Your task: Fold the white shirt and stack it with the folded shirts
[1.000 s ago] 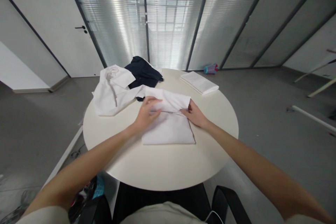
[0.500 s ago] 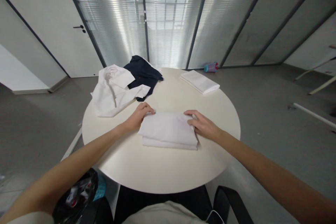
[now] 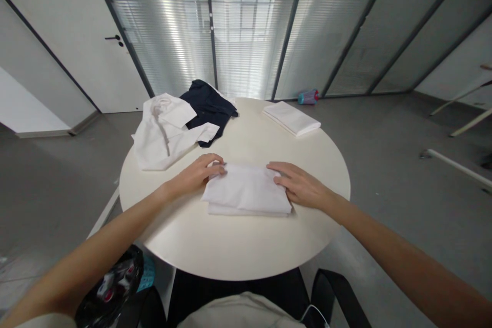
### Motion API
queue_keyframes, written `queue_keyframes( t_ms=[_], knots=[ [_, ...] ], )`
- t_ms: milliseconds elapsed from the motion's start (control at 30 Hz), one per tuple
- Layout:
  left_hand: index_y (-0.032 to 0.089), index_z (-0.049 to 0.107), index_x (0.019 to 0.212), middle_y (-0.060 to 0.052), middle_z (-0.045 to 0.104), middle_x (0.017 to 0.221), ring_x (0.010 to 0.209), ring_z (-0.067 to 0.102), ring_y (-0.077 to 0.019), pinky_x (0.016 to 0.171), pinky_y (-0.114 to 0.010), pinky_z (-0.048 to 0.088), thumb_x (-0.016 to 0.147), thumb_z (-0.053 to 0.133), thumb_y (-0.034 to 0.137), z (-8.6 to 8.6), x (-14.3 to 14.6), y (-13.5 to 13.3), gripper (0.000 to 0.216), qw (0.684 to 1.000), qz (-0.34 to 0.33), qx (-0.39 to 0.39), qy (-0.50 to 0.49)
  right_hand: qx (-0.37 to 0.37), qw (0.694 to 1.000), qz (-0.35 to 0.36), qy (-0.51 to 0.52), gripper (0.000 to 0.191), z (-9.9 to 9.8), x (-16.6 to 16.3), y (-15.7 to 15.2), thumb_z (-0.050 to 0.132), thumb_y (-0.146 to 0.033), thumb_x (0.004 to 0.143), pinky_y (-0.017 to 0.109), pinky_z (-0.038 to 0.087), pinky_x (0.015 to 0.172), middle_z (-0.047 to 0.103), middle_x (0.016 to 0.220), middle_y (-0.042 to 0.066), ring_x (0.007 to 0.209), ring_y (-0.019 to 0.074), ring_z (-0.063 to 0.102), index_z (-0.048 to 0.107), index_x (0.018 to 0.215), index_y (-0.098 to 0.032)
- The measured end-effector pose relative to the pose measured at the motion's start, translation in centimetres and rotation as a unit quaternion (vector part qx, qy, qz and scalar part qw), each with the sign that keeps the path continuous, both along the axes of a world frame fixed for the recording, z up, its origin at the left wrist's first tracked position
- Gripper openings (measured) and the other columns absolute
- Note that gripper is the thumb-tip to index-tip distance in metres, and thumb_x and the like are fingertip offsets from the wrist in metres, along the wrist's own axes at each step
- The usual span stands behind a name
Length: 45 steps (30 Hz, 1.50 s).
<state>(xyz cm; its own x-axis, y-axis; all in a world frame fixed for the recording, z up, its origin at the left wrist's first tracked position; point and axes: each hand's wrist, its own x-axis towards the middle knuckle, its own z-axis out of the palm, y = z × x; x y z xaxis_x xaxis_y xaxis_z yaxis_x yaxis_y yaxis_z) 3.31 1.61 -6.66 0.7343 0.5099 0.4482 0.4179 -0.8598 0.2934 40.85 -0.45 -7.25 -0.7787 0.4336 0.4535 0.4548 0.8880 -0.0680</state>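
White folded cloth [image 3: 248,192] lies on the table [image 3: 246,251], with room before the near edge. The left hand [image 3: 203,171] and right hand [image 3: 302,184] touch its far corners, loosely curled; I can't tell if they pinch. Near the far left edge, a white shirt [image 3: 154,136] partly hides dark clothes [image 3: 211,107].

Free tabletop [image 3: 246,248] before central cloth [image 3: 248,189]; obstacle far left: heaped clothes [image 3: 180,115]

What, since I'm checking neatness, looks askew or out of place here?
The nearer folded white cloth looks askew: its upper layer juts past the lower at the left, and the lower shows along the near edge.
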Motion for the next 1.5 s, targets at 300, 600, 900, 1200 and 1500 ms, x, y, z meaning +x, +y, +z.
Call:
queue_keyframes(
  t_ms=[300,600,900,1200,1500],
  knots=[
    [0.022,0.056,0.139,-0.013,0.054,0.147,0.142,0.044,-0.0307,0.115,-0.053,0.037,0.103,0.046,0.037,2.5,2.7,-2.8,0.041,0.996,0.058,-0.061,-0.036,-0.090,0.982,-0.105,0.132,0.036,3.8,-6.0,-2.5,0.042,-0.035,0.104,0.055,0.042,0.112,0.055,0.146,0.010,0.138,0.0276,0.049,0.053,0.138,-0.029],
    [0.014,0.017,0.160,-0.023,0.031,0.160,0.150,0.022,-0.0416,0.119,-0.063,0.018,0.091,0.050,0.071,-1.4,5.9,-7.3,0.096,0.987,0.055,0.071,0.134,-0.147,0.980,-0.137,-0.003,0.060,-1.6,-5.8,-1.6,0.036,-0.057,0.103,0.058,0.026,0.121,0.038,0.160,0.009,0.149,0.0299,0.032,0.035,0.156,-0.029],
    [0.013,0.051,0.132,-0.007,0.066,0.094,0.082,0.059,-0.0212,0.070,-0.037,0.045,0.100,0.052,0.016,-0.9,6.2,-8.0,0.032,0.965,0.015,0.255,0.061,-0.269,0.919,-0.270,0.098,0.050,-1.1,-1.8,-0.9,0.058,-0.064,0.089,0.058,0.050,0.098,0.064,0.122,0.014,0.120,0.0357,0.058,0.054,0.118,-0.023],
    [0.021,0.048,0.141,-0.001,0.058,0.082,0.072,0.053,-0.0178,0.064,-0.033,0.040,0.095,0.057,0.011,0.5,5.8,-5.1,0.047,0.949,0.011,0.313,0.039,-0.442,0.817,-0.140,0.344,0.049,1.2,-3.0,-1.1,0.065,-0.041,0.087,0.035,0.060,0.070,0.063,0.100,0.003,0.088,0.0228,0.067,0.031,0.121,-0.030],
    [0.025,0.052,0.136,-0.009,0.059,0.107,0.094,0.059,-0.0202,0.083,-0.038,0.051,0.098,0.053,0.018,-2.3,5.2,0.0,0.039,0.985,0.100,0.138,-0.020,-0.177,0.796,-0.277,0.508,0.051,6.6,2.5,15.9,0.062,-0.038,0.087,0.036,0.060,0.076,0.061,0.120,0.005,0.102,0.0218,0.064,0.031,0.128,-0.033]
  ],
)
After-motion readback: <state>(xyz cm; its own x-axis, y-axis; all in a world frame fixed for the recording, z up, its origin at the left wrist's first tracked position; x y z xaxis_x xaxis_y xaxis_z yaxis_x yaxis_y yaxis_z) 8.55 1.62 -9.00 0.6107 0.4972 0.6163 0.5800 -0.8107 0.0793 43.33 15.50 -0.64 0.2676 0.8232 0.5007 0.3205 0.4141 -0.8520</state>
